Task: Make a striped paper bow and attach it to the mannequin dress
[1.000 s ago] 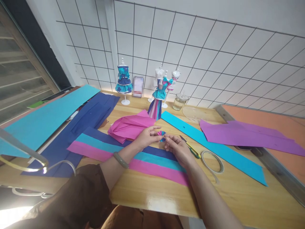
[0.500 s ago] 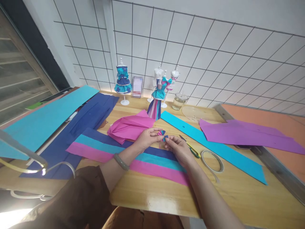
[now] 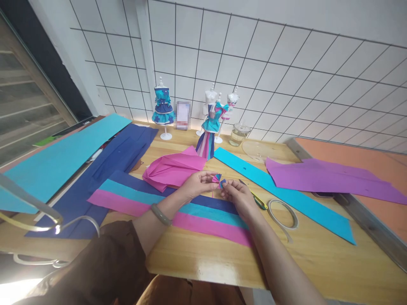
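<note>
Between your fingertips, in front of you, is a small pleated paper bow [image 3: 218,180] in pink, turquoise and dark blue. Your left hand [image 3: 197,186] grasps its pink side between thumb and fingers; your right hand [image 3: 239,195] pinches its dark blue edge. How firmly either presses, you cannot tell from this view.

The folds look thin, so squeezing hard could crush them, and pulling your hands apart could tear the paper at its gathered middle. If one pinch loosens, the pleats could spring out of line or the bow could drop.

Under your forearms and nearer you than your fingertips lies a striped paper strip [image 3: 203,210] in the same three colours; a sleeve or wrist dragging on it could crease or shift it. Crumpled pink paper [image 3: 173,167] sits just beyond your left fingers. To the right of your right fingers, a yellow-and-green handled tool [image 3: 260,201] and a tape roll [image 3: 296,221] lie near enough that a sideways swing might knock them.
</note>
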{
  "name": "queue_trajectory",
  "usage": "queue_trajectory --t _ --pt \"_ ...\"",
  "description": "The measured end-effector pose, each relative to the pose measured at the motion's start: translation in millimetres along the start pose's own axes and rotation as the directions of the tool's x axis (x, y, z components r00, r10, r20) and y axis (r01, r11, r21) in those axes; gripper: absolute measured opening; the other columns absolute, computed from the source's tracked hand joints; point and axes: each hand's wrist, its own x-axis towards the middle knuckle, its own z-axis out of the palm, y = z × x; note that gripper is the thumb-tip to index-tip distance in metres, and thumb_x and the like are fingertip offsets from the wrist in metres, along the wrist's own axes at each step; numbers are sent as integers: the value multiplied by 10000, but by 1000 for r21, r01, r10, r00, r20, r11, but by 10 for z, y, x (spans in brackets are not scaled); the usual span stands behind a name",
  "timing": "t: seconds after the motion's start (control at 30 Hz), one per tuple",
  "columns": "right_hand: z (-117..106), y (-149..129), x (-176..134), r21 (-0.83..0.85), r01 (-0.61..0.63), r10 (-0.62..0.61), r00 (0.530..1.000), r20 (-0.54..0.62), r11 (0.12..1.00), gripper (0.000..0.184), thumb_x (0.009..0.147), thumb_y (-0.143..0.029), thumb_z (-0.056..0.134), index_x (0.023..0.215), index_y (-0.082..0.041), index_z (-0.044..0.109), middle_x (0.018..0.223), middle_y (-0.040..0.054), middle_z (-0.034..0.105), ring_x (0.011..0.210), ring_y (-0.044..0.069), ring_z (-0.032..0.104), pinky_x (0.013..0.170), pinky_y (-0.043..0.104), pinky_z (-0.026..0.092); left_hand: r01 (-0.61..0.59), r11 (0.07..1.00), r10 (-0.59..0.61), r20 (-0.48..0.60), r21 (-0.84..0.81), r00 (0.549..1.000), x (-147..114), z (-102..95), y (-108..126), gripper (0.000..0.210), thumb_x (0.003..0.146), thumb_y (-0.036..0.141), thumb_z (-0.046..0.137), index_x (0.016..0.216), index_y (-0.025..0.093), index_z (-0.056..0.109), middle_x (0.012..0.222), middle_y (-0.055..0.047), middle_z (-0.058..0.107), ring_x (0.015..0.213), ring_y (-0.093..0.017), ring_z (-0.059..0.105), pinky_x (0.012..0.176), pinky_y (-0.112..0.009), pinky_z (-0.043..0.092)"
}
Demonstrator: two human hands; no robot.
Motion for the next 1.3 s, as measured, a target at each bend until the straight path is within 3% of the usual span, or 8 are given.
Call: queue_trajectory --t 0.2,0.4,0.83,1.13,1.3 --pt "34 -18 -30 -109 55 -53 998 29 993 277 669 -453 649 679 -189 565 540 -17 516 484 110 428 504 244 340 25 999 -25 16 20 1000 -6 6 -11 566 604 214 731 1124 143 521 779 -22 599 733 -110 574 691 -254 455" --pt "12 5 -10 -77 53 -52 998 24 996 252 687 -421 641 685 -184 557 518 -29 492 468 95 401 490 236 315 48 997 -49 19 53 999 4 -12 -29 588 612 231 724 1147 144 496 750 -18 584 653 -106 572 655 -282 471" --pt "-20 -2 5 -70 27 -27 1000 11 997 255 671 -424 644 692 -184 561 504 -27 495 466 101 412 479 233 318 11 996 -18 76 91 997 -3 -6 -22 611 622 207 705 1177 127 465 651 36 522 621 -81 538 634 -248 456" --pt "-13 -8 3 -78 18 -18 1000 2 997 250 667 -418 647 690 -186 556 515 -29 498 468 109 413 488 238 307 48 995 -55 93 83 994 -3 0 4 621 613 196 707 1175 121 452 718 4 559 660 -90 548 635 -242 455" --pt "-4 -20 -10 -79 25 -25 1000 2 997 255 668 -420 647 668 -189 540 505 -32 479 467 106 407 487 242 313 -2 998 -5 95 69 995 -6 -18 -10 648 623 172 698 1213 149 432 692 33 492 669 -85 538 634 -236 459"
